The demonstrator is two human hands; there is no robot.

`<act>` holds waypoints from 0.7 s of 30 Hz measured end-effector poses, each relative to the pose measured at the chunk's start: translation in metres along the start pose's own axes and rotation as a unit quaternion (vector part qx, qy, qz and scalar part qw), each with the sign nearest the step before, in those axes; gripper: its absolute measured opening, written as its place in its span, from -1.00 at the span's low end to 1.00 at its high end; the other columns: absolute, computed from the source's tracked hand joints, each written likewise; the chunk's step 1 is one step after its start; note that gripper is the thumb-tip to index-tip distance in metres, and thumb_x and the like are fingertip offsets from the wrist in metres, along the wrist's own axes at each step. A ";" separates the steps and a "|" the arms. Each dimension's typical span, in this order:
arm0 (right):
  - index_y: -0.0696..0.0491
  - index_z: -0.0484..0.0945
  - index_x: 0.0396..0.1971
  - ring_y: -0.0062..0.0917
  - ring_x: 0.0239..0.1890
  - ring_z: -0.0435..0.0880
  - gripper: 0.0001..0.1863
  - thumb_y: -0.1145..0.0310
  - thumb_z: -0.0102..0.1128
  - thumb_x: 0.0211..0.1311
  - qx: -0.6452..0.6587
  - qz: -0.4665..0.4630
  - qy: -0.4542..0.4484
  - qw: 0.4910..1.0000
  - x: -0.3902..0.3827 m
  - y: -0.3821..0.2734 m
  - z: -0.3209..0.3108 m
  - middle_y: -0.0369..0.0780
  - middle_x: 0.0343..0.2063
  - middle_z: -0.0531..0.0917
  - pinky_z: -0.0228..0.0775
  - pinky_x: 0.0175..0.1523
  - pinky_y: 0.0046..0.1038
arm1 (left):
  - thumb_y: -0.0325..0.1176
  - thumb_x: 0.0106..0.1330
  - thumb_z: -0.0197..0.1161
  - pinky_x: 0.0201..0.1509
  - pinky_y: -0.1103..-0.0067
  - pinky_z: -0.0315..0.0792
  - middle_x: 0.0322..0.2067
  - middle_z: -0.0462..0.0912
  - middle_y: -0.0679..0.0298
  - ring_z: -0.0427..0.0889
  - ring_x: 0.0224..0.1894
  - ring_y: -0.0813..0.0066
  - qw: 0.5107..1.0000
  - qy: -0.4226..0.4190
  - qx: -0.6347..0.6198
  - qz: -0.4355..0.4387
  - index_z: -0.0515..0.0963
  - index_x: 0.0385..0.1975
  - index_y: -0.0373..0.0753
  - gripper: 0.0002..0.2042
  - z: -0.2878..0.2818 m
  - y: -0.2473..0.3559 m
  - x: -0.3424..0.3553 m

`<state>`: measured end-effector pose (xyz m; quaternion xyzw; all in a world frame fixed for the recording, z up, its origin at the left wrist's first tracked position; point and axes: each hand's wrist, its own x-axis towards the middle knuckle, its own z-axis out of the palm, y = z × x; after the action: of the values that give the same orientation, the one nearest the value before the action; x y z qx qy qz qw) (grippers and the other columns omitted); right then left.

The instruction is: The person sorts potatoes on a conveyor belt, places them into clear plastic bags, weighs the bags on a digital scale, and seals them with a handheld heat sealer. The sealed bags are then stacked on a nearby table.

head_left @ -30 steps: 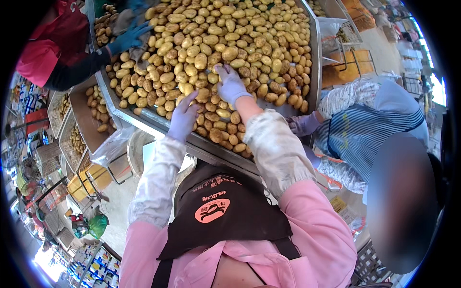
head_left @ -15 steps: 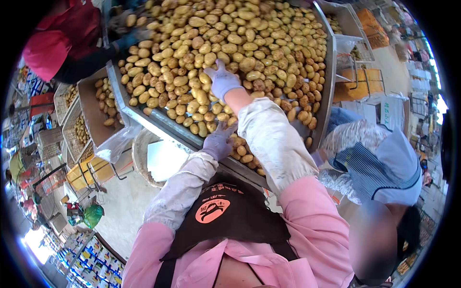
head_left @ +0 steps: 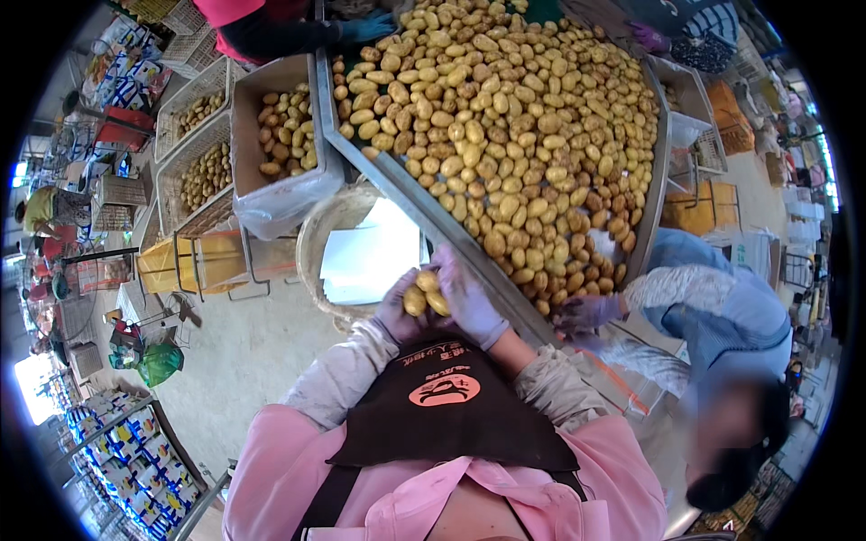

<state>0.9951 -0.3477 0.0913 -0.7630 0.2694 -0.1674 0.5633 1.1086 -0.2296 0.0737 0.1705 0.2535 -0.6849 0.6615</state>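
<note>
metal-rimmed table (head_left: 451, 236), potatoes (head_left: 514, 131) heaped; left hand (head_left: 394, 313), right hand (head_left: 470, 302), fingers curled round a few: a holding step, seemingly, next move wanting steady support!

A pink collared shirt (head_left: 293, 460); over it, a dark apron (head_left: 388, 428) with black straps (head_left: 332, 498), an oval orange emblem (head_left: 444, 389) and small orange lettering (head_left: 435, 352); smudged, wrinkled whitish sleeve covers (head_left: 336, 371); lavender gloves (head_left: 484, 326) on left hand (head_left: 395, 308) and right hand (head_left: 465, 299).

Brightly lit; white sheet (head_left: 365, 266) washed out; edges bent, corners black.
</note>
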 end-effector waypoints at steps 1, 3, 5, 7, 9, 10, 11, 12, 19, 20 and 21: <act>0.23 0.29 0.29 -0.53 0.11 0.51 -0.57 0.35 -0.12 0.54 0.159 0.067 0.004 0.985 -0.010 0.002 0.004 -0.16 0.14 0.52 0.30 0.26 -0.43 | 0.01 0.40 0.14 0.24 -0.18 0.32 0.09 0.54 0.08 0.47 0.21 0.00 0.999 -0.045 -0.006 -0.006 0.39 0.21 -0.04 -0.54 -0.008 0.011 -0.016; 0.25 0.30 0.29 -0.58 0.18 0.47 -0.56 0.31 -0.22 0.59 0.073 0.047 0.062 0.994 -0.033 0.011 0.002 -0.18 0.15 0.52 0.26 0.30 -0.51 | 0.05 0.41 0.10 0.30 -0.16 0.28 0.06 0.52 0.09 0.46 0.21 -0.03 0.997 -0.046 -0.009 0.064 0.38 0.21 -0.07 -0.52 -0.012 0.036 -0.042; 0.26 0.37 0.23 -0.53 0.17 0.50 -0.57 0.28 -0.10 0.55 0.092 0.087 0.096 0.987 -0.065 0.020 -0.003 -0.15 0.11 0.55 0.29 0.29 -0.51 | 0.10 0.39 0.09 0.34 0.12 0.38 0.04 0.51 0.07 0.46 0.21 0.02 0.971 -0.114 0.105 0.182 0.37 0.18 -0.22 -0.44 -0.002 0.085 -0.062; 0.25 0.46 0.14 -0.51 0.13 0.55 -0.60 0.26 0.00 0.52 0.222 0.115 0.123 0.960 -0.106 0.028 -0.005 -0.14 0.04 0.61 0.34 0.26 -0.50 | 0.26 0.30 0.12 0.31 0.08 0.43 0.14 0.43 0.00 0.44 0.24 -0.02 0.920 -0.165 0.228 0.274 0.26 0.24 -0.29 -0.24 0.024 0.157 -0.068; 0.26 0.47 0.13 -0.53 0.10 0.57 -0.60 0.27 0.00 0.51 0.105 0.156 0.141 0.972 -0.153 0.033 -0.003 -0.14 0.03 0.62 0.37 0.23 -0.52 | 0.40 0.16 0.18 0.40 -0.10 0.24 0.29 0.21 -0.20 0.30 0.32 -0.22 0.871 -0.343 0.271 0.227 0.11 0.33 -0.32 -0.02 0.046 0.227 -0.073; 0.26 0.47 0.14 -0.54 0.10 0.58 -0.60 0.27 0.00 0.51 0.099 0.183 0.137 0.968 -0.177 0.034 -0.001 -0.14 0.02 0.62 0.37 0.23 -0.52 | 0.38 0.17 0.20 0.41 -0.21 0.11 0.35 0.13 -0.14 0.20 0.37 -0.29 0.933 -0.094 0.121 0.326 0.03 0.39 -0.27 -0.01 0.047 0.249 -0.067; 0.24 0.47 0.15 -0.55 0.10 0.58 -0.60 0.26 0.01 0.50 0.110 0.232 0.165 0.952 -0.200 0.036 0.002 -0.15 0.02 0.63 0.38 0.22 -0.53 | 0.33 0.19 0.22 0.40 -0.22 0.12 0.41 0.06 -0.04 0.18 0.40 -0.19 0.904 0.044 0.097 0.413 0.03 0.39 -0.26 -0.03 0.036 0.257 -0.053; 0.22 0.47 0.16 -0.57 0.09 0.58 -0.59 0.25 0.02 0.49 0.130 0.270 0.180 0.937 -0.222 0.038 0.004 -0.15 0.02 0.63 0.38 0.21 -0.54 | 0.27 0.22 0.21 0.39 -0.12 0.15 0.35 0.16 -0.02 0.25 0.35 -0.15 0.864 0.136 0.187 0.448 0.11 0.36 -0.24 -0.12 0.019 0.258 -0.034; 0.11 0.47 0.20 -0.35 0.08 0.62 -0.52 0.14 0.07 0.43 -0.159 0.397 0.085 0.900 -0.331 0.028 -0.022 -0.10 0.07 0.63 0.41 0.18 -0.39 | 0.11 0.31 0.13 0.44 0.27 0.16 0.32 0.35 -0.04 0.36 0.33 -0.08 0.244 0.189 0.930 0.200 0.18 0.44 -0.11 -0.26 -0.174 0.147 0.068; 0.09 0.48 0.19 -0.27 0.12 0.59 -0.52 0.11 0.04 0.42 -0.187 0.401 0.086 0.893 -0.341 0.025 -0.028 -0.08 0.08 0.61 0.37 0.23 -0.33 | 0.10 0.32 0.11 0.45 0.27 0.13 0.35 0.31 -0.03 0.33 0.34 -0.08 0.211 0.207 0.942 0.160 0.16 0.44 -0.12 -0.26 -0.188 0.135 0.075; 0.07 0.49 0.18 -0.20 0.16 0.55 -0.51 0.08 0.01 0.42 -0.211 0.405 0.067 0.887 -0.348 0.022 -0.032 -0.05 0.09 0.60 0.33 0.27 -0.27 | 0.10 0.33 0.11 0.44 0.26 0.17 0.34 0.33 -0.04 0.37 0.32 -0.09 0.196 0.202 0.953 0.113 0.19 0.43 -0.12 -0.28 -0.195 0.133 0.079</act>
<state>0.6940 -0.1687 0.0975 -0.6754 0.6207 0.0855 0.3889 1.2153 -0.1823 -0.1467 0.8308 -0.4883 -0.2669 -0.0068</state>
